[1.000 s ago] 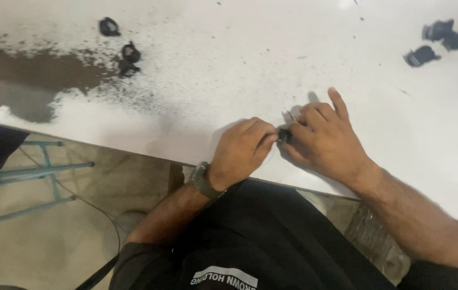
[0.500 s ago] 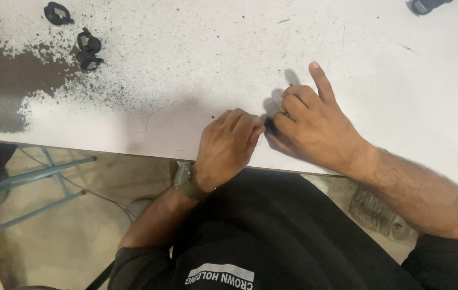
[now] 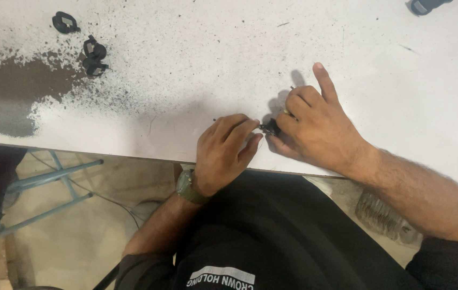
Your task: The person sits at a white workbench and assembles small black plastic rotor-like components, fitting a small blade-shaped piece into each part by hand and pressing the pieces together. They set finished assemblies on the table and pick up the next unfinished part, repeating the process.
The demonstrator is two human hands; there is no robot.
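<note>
At the far left of the white tabletop, beside a dark worn patch, three small black clips are lying loose. Further right, near the front edge, a small black part is being pinched between the left hand and the right hand; the fingers of both are curled closed onto it, the right index finger being held out straight. The part is judged light, rigid and easily dropped, best gripped by its sides with the fingertips. Compared with the earlier frames, the hands are sitting slightly lower and more to the right in view, and the grip looks unchanged.
</note>
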